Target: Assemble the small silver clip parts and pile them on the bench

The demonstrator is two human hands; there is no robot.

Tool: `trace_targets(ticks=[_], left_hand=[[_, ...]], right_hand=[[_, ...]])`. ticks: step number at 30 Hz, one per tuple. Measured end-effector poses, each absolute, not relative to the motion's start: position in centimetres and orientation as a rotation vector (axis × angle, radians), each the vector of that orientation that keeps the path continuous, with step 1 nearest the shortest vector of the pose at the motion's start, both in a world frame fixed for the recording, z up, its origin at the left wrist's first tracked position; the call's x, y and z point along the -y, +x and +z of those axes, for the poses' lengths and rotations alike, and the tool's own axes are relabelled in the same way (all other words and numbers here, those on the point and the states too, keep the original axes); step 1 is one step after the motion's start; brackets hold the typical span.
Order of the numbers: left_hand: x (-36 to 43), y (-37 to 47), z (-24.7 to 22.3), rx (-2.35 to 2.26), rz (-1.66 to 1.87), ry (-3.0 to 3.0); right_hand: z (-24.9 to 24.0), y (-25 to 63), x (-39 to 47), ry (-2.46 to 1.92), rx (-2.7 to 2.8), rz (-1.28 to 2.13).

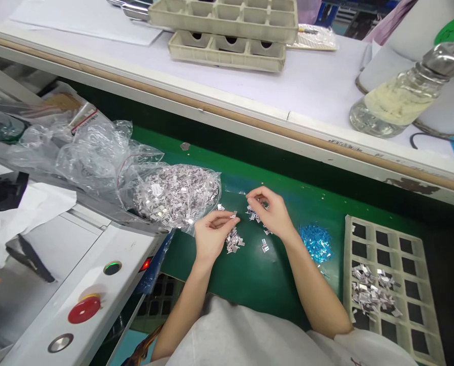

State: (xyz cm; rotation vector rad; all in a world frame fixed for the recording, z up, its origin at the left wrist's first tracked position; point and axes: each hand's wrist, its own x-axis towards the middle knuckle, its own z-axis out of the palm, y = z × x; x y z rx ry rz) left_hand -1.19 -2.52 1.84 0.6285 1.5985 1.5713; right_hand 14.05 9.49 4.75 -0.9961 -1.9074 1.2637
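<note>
The left hand [213, 236] pinches a small metal clip [234, 215] between thumb and fingertips, above the middle of the green worktop [265, 284]. The right hand [270, 208] is bent with its fingertips drawn close together, just beyond it toward the worktop's far edge; whether they grip anything cannot be told. A small heap of loose clips [233, 243] lies just below the left fingertips, another group of clips [253, 213] lies partly hidden under the right hand, and a few stray clips [265, 246] sit between that hand and the worktop's near edge. Toward the worktop's left edge, a clear plastic bag [129, 183] lies on its side, filled with a mass of similar clips [175, 195]. To the right of the right forearm is a pile of tiny blue pieces [315, 243], and beyond that, at the worktop's right side, lies a compartmented tray [347, 264] with more clips [367, 292] heaped across its left and middle columns. Left of the worktop, a machine panel [123, 295] carries a red push button [84, 310].
</note>
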Motion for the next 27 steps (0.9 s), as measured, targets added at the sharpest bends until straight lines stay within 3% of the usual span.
trace_targets(ticks=[4, 20, 27], left_hand=[[2.3, -1.2, 1.5, -1.561, 1.564, 0.561], [2.4, -1.7, 1.4, -1.457, 1.516, 0.499], [2.4, -1.9, 1.5, -1.424, 1.457, 0.476]], right_hand=[[6.0, 13.8, -7.6, -0.884, 1.972, 1.458], [5.7, 13.0, -6.7, -0.845, 2.203, 1.196], [5.3, 13.3, -7.3, -0.856, 2.091, 1.301]])
